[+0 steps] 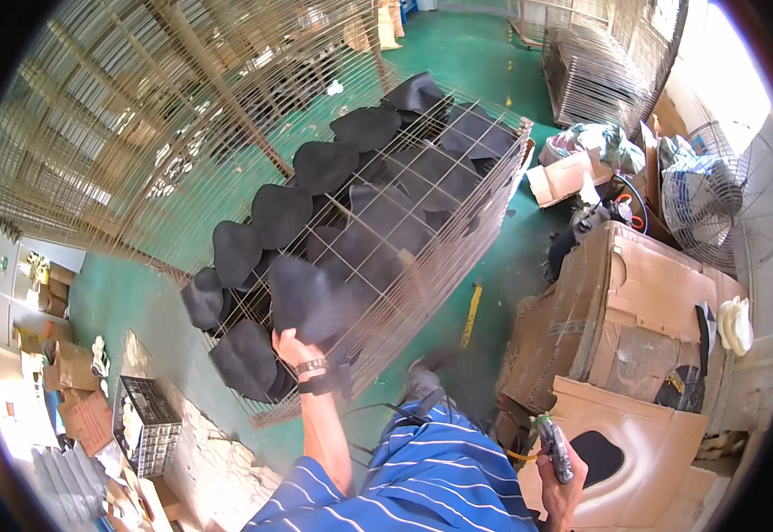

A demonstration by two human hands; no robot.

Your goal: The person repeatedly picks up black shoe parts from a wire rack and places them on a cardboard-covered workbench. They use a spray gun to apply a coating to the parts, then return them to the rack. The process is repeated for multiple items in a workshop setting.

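Right now the left grip (298,349) is closed on the lower edge of a dark grey, curved, leather-like sheet (305,300), fingers bent against it, though blur hides exactly how the thumb sits. The right grip (558,468) is wrapped around a silver metal spray gun (553,449) with a yellow-orange hose (519,456) at its side; whether a finger presses the trigger cannot be told.

The sheet is over the near end of a long, wire-grid metal rack (479,253), just beside a dark folded piece (246,356) at the rack's near corner. As a judgement, the sheet is best handled by its edge alone, with light pressure, so its broad face is neither creased nor smeared. Because it looks limp, keeping it level and bringing it straight down or straight up should stop it from dragging over its neighbours or catching on the wires. The forearm does well to stay clear of the pieces below the wrist.

The spray gun is well away from the rack, and that is a sound place for it: nozzle turned aside, finger easy, hose slack and off the feet. Near it, a flat black rounded piece (601,454) shows on a tan cardboard sheet (666,433), ringed by a pale sprayed-looking patch; sleeve and hose should not brush across it.
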